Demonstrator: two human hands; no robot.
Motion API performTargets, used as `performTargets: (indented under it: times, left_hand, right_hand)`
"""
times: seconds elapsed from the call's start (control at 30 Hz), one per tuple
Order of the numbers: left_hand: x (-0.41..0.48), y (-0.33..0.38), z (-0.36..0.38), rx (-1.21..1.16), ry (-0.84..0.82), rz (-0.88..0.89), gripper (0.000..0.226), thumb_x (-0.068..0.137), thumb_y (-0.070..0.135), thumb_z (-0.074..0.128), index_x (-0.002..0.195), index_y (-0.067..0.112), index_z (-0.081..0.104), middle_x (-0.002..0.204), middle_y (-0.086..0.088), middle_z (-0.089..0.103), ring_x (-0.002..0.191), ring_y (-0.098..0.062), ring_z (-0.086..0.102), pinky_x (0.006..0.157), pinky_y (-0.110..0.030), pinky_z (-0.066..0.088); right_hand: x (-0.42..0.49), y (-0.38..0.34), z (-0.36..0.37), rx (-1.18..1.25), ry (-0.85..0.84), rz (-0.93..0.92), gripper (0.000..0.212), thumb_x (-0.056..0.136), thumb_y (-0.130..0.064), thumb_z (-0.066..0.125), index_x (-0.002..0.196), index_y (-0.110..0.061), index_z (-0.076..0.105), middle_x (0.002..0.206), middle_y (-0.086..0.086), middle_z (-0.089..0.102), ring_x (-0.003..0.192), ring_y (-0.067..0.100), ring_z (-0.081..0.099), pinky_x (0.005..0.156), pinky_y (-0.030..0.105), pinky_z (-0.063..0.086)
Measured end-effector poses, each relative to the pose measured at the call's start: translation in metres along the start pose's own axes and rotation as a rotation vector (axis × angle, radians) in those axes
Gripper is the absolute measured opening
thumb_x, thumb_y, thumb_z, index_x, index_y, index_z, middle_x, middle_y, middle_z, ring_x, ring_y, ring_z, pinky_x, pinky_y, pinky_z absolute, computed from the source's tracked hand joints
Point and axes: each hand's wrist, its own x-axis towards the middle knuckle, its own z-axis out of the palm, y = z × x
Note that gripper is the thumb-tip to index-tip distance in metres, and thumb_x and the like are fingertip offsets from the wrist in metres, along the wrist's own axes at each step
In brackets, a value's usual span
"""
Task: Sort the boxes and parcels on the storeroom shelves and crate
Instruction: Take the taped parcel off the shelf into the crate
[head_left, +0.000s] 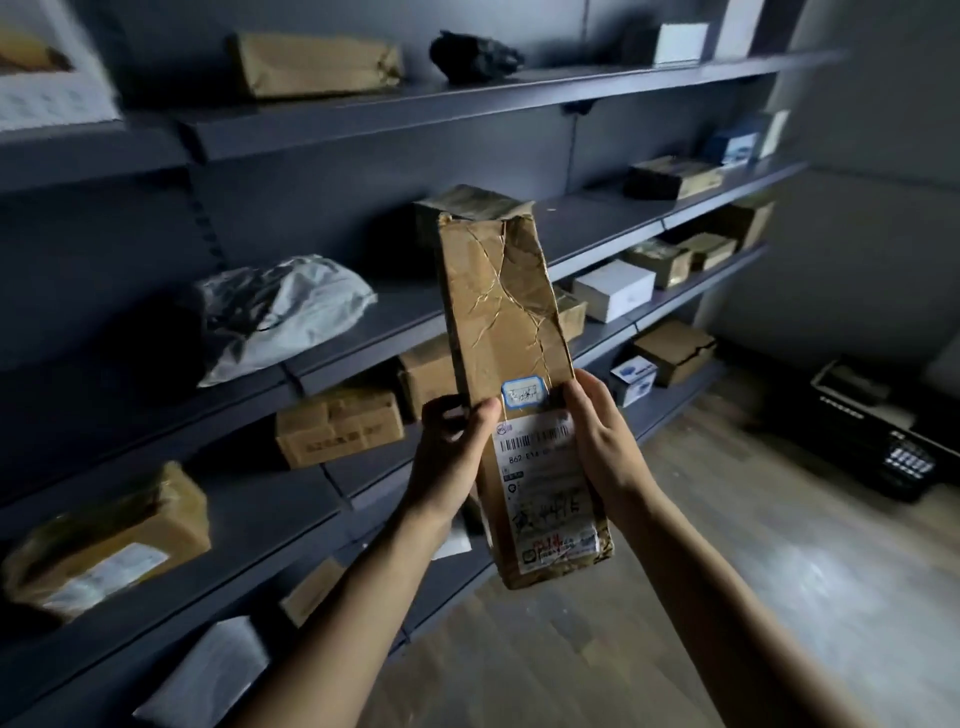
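— Where was the long brown parcel (511, 338) found at that moment?

— It was held upright in the air in front of the shelves (405, 312), clear of every board and well apart from the black crate (878, 452) on the floor (675, 597) to the right. Its upper face was seen to be creased and torn.

— And how was it held?

— It was grasped from both sides near its lower half. The fingers of the left hand (452, 447) were wrapped round the left edge, with the thumb laid on the front. The right hand (605, 441) was closed on the right edge, beside the shipping label (545, 483).

— Which step was judged to be in hand?

— Inspection, it was thought. The label and the small blue-edged sticker (524, 393) were turned toward the camera, as if they were being read so that a place could be chosen. No placing could be said to be under way.

— What would be called for next?

— A destination would have to be settled: a shelf or the crate. Bare board was seen on the middle shelf, to the right of the grey bag (280, 312), and a long parcel could be laid flat there. For the crate, a turn to the right and a reach downward would be needed. Either way, support from beneath would be wise, since the wrapping looked weak.
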Motion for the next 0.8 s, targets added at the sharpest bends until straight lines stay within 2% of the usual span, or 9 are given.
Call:
performTargets:
  times: [0.07,0.13,0.23,0.3,0.37,0.47,0.57,0.67,0.8]
  left_hand:
    - [0.009,-0.001,0.054,-0.005,-0.041,0.003,0.072,0.065,0.069,0.061,0.118,0.021,0.054,0.105,0.006,0.069,0.100,-0.007,0.065,0.079,-0.025,0.049]
    - [0.017,-0.003,0.108,-0.010,-0.097,-0.026,0.071,0.066,0.070,0.062,0.116,0.020,0.054,0.105,0.000,0.069,0.097,-0.012,0.067,0.078,-0.032,0.053]
    - [0.030,-0.005,0.181,-0.019,-0.165,-0.072,0.065,0.063,0.072,0.062,0.109,0.026,0.059,0.101,0.001,0.072,0.096,-0.016,0.068,0.085,-0.044,0.054]
    - [0.041,-0.007,0.227,0.003,-0.260,-0.057,0.056,0.071,0.069,0.060,0.107,0.027,0.065,0.099,0.000,0.073,0.097,-0.019,0.069,0.087,-0.048,0.054]
    - [0.053,-0.009,0.274,0.002,-0.331,-0.049,0.062,0.074,0.068,0.059,0.111,0.019,0.065,0.100,-0.005,0.073,0.097,-0.025,0.069,0.083,-0.045,0.055]
    - [0.073,-0.011,0.341,-0.036,-0.383,-0.079,0.070,0.071,0.067,0.064,0.116,0.014,0.061,0.103,-0.009,0.072,0.100,-0.030,0.067,0.081,-0.041,0.052]
    - [0.094,-0.013,0.408,-0.076,-0.474,-0.083,0.052,0.076,0.058,0.065,0.114,0.023,0.063,0.107,-0.004,0.072,0.103,-0.023,0.068,0.091,-0.049,0.052]
    - [0.125,-0.015,0.478,-0.099,-0.594,-0.067,0.029,0.085,0.049,0.059,0.103,0.030,0.069,0.103,-0.001,0.073,0.100,-0.021,0.069,0.090,-0.051,0.053]
    - [0.178,-0.021,0.575,-0.137,-0.705,-0.104,0.029,0.084,0.052,0.056,0.102,0.034,0.069,0.103,0.003,0.073,0.098,-0.015,0.068,0.084,-0.045,0.055]
  right_hand:
    - [0.014,0.004,-0.052,-0.020,0.031,0.006,0.033,0.102,-0.033,0.044,0.131,-0.021,0.052,0.105,-0.015,0.063,0.087,-0.014,0.059,0.079,0.009,0.044]
    - [0.026,0.009,-0.102,-0.025,0.077,0.015,0.027,0.102,-0.032,0.044,0.126,-0.024,0.053,0.104,-0.015,0.064,0.085,-0.014,0.060,0.078,0.009,0.045]
    - [0.042,0.022,-0.170,-0.049,0.170,0.043,0.018,0.102,-0.034,0.045,0.116,-0.036,0.055,0.105,-0.017,0.065,0.096,-0.004,0.061,0.093,0.025,0.046]
    - [0.052,0.030,-0.212,-0.068,0.233,0.068,0.026,0.100,-0.039,0.045,0.124,-0.032,0.055,0.107,-0.014,0.066,0.102,0.004,0.062,0.100,0.034,0.046]
    - [0.062,0.036,-0.252,-0.078,0.300,0.096,0.036,0.100,-0.040,0.045,0.132,-0.025,0.051,0.109,-0.010,0.067,0.104,0.009,0.063,0.102,0.038,0.046]
    - [0.083,0.049,-0.311,-0.057,0.385,0.105,0.033,0.100,-0.038,0.046,0.129,-0.022,0.049,0.108,-0.007,0.066,0.095,0.004,0.064,0.094,0.029,0.049]
    - [0.111,0.065,-0.371,-0.078,0.475,0.124,0.029,0.100,-0.034,0.047,0.125,-0.019,0.050,0.101,-0.005,0.064,0.076,-0.010,0.062,0.068,0.008,0.046]
    - [0.146,0.079,-0.431,-0.122,0.535,0.156,0.029,0.100,-0.038,0.046,0.123,-0.021,0.049,0.101,-0.004,0.064,0.075,-0.007,0.062,0.060,0.008,0.046]
    - [0.206,0.097,-0.510,-0.171,0.641,0.174,0.034,0.100,-0.038,0.046,0.127,-0.019,0.049,0.099,-0.007,0.064,0.082,-0.001,0.064,0.067,0.016,0.050]
